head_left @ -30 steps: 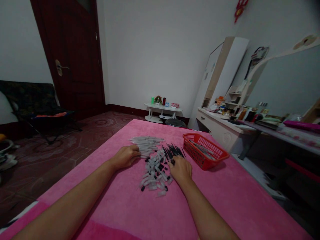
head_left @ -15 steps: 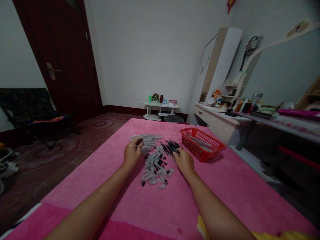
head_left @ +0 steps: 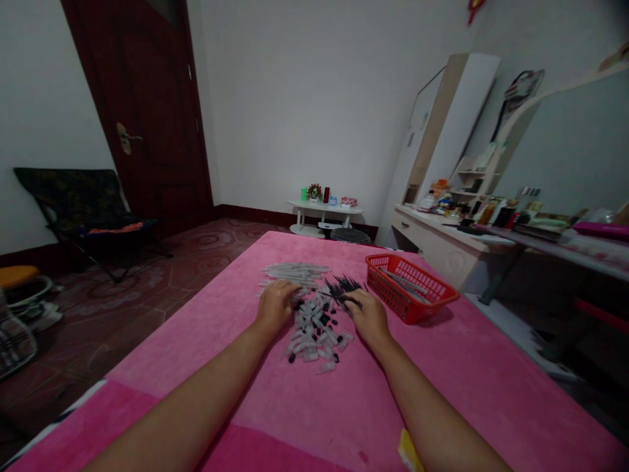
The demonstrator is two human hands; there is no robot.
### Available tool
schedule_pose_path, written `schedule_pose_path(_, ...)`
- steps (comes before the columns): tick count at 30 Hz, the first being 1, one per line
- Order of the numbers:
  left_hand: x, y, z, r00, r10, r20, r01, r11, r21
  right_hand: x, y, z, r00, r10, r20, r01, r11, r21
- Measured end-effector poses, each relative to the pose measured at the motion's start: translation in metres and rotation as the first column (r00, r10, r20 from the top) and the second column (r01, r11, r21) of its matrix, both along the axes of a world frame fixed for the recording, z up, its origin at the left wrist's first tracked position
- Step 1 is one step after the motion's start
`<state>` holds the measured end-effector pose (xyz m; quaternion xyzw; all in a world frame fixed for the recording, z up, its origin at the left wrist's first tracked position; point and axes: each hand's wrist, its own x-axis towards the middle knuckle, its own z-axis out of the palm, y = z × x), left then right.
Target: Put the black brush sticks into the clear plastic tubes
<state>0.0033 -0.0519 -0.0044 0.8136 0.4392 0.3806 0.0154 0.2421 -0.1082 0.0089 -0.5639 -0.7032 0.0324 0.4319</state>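
On the pink cloth (head_left: 275, 406) lie three heaps: long clear tubes (head_left: 295, 272) at the back, thin black sticks (head_left: 344, 286) to their right, and short clear caps with black ends (head_left: 317, 331) in front. My left hand (head_left: 276, 306) lies knuckles-up on the near end of the clear tubes, its fingers curled over them. My right hand (head_left: 367, 317) is at the near edge of the black sticks, fingers curled down among them. What each hand grips is hidden under the fingers.
A red plastic basket (head_left: 410, 288) with a few long pieces inside stands right of the heaps. A cluttered dresser (head_left: 442, 239) runs along the right. A low white table (head_left: 324, 213), a dark door (head_left: 147, 118) and a folding chair (head_left: 83, 210) stand beyond.
The view has swung a little to the left. Both hands stay at the heaps; the left has slid slightly rightward along the tubes.
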Motion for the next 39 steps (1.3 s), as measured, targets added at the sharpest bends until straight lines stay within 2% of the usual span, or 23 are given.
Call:
schedule_pose_path(11,0.005,-0.005,0.001,0.998,-0.068,-0.015,0.069,0.993,0.091,-0.004,-0.002,0.001,0.990,-0.014,0.140,0.013,1.000,0.007)
schedule_pose_path(16,0.007,-0.007,0.001,0.991,-0.094,-0.095,0.105,0.986,0.128,-0.011,-0.008,0.015,0.953,-0.032,0.300,0.016,0.998,0.055)
schedule_pose_path(20,0.011,-0.011,0.002,0.978,-0.157,-0.136,0.174,0.976,0.129,-0.025,-0.013,0.027,0.918,-0.005,0.395,-0.032,0.996,0.088)
schedule_pose_path(22,0.012,-0.012,0.001,0.974,-0.203,-0.103,0.215,0.969,0.121,-0.031,-0.014,0.029,0.939,0.020,0.343,-0.060,0.993,0.106)
schedule_pose_path(24,0.011,-0.009,0.000,0.978,-0.208,0.002,0.206,0.971,0.123,-0.034,-0.014,0.031,0.981,0.020,0.194,-0.052,0.986,0.160)
schedule_pose_path(27,0.004,0.001,-0.002,0.957,-0.108,0.270,0.076,0.989,0.125,-0.030,-0.008,0.031,0.996,-0.021,-0.089,0.041,0.973,0.229)
schedule_pose_path(29,-0.003,0.010,-0.004,0.909,-0.047,0.413,0.007,0.995,0.099,-0.026,0.000,0.028,0.989,-0.052,-0.137,0.078,0.978,0.191)
schedule_pose_path(31,-0.008,0.016,-0.007,0.874,-0.018,0.486,-0.025,0.996,0.082,-0.025,0.009,0.023,0.997,-0.071,-0.031,0.074,0.993,0.097)
schedule_pose_path(34,-0.010,0.020,-0.010,0.863,-0.016,0.504,-0.024,0.997,0.073,-0.033,0.023,0.014,0.976,-0.068,0.209,0.079,0.996,-0.046)
schedule_pose_path(39,-0.008,0.016,-0.009,0.890,-0.063,0.451,0.031,0.996,0.080,-0.055,0.043,0.012,0.889,-0.121,0.442,0.178,0.980,-0.091)
